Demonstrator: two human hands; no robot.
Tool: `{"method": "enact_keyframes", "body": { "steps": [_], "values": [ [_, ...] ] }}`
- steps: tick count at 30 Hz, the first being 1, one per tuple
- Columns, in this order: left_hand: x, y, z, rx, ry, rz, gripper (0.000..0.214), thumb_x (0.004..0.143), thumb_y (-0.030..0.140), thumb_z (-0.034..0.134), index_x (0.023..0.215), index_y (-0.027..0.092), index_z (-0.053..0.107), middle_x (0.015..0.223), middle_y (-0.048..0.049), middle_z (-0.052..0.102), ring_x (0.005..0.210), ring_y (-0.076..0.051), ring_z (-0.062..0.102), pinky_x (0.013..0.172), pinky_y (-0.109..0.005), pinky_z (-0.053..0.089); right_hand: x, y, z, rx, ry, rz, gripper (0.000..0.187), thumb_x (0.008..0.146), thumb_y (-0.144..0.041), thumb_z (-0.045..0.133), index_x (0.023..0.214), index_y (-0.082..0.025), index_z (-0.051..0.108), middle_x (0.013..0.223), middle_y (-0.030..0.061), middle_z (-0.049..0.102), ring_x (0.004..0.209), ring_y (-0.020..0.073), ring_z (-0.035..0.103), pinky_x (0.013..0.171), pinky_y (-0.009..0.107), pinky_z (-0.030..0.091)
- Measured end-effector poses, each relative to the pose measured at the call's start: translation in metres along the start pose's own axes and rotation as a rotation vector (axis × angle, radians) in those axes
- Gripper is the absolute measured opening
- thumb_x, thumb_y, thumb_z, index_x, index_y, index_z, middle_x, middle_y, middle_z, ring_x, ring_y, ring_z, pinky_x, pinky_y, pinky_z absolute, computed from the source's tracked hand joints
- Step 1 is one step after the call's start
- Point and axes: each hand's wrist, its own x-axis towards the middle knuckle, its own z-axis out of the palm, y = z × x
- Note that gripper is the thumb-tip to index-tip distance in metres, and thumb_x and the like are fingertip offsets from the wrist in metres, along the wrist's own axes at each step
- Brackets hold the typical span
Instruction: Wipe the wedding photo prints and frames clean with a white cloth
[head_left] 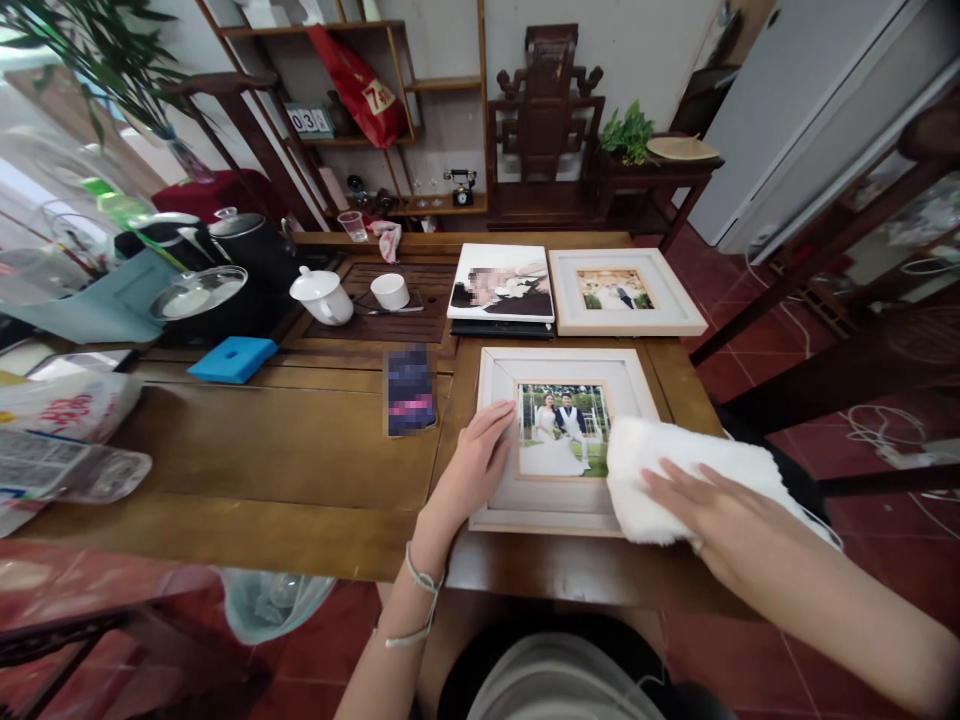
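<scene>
A white-framed wedding photo (562, 372) lies flat on the wooden table (300, 450) near its front edge. My left hand (476, 462) rests flat on the frame's left side, fingers stretched out. My right hand (709, 510) presses a fluffy white cloth (660, 465) onto the frame's right side, fingers flat on top of the cloth.
A second white frame (626, 292) and an unframed photo print (502, 282) lie farther back. A phone (410, 390), a white teapot (322, 295), a cup (390, 291), a blue sponge (232, 358) and kettles (247, 245) stand to the left. Plastic bags lie at far left.
</scene>
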Motion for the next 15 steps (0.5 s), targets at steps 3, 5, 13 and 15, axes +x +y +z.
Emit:
{"method": "enact_keyframes", "body": {
  "steps": [3,5,13,15],
  "values": [
    [0.0,0.0,0.0,0.009,-0.008,0.012,0.039,0.098,0.017,0.042,0.136,0.021,0.05,0.144,-0.0121,0.05,0.137,-0.025,0.042,0.114,-0.051,0.035,0.027,0.015,0.007,-0.039,0.101,0.098,0.058,0.072,0.001,0.038,0.125,-0.01,0.057,0.126,0.018,0.065,0.121,0.0296,0.058,0.099,0.046,0.049],
    [0.0,-0.001,0.0,0.013,-0.008,0.017,0.039,0.098,0.017,0.042,0.136,0.021,0.05,0.144,-0.0119,0.05,0.138,-0.025,0.042,0.114,-0.051,0.036,0.052,0.022,0.014,-0.046,0.151,0.147,0.053,0.073,-0.001,0.041,0.123,-0.008,0.056,0.128,0.0192,0.063,0.125,0.0301,0.055,0.103,0.046,0.045],
    [0.0,-0.001,0.002,0.022,0.011,0.033,0.039,0.098,0.016,0.042,0.135,0.02,0.051,0.143,-0.0123,0.051,0.136,-0.025,0.043,0.113,-0.051,0.037,0.087,0.024,0.012,-0.072,0.079,0.12,0.046,0.069,-0.001,0.043,0.111,-0.004,0.06,0.117,0.0237,0.066,0.115,0.0325,0.061,0.098,0.046,0.048],
    [0.0,-0.001,0.002,0.024,0.013,0.032,0.039,0.098,0.016,0.042,0.136,0.021,0.05,0.143,-0.0122,0.051,0.137,-0.025,0.043,0.113,-0.05,0.037,0.071,0.01,0.001,-0.044,0.016,0.077,0.044,0.068,-0.001,0.042,0.107,-0.006,0.061,0.112,0.0226,0.068,0.104,0.0315,0.066,0.089,0.043,0.054]
  ]
}}
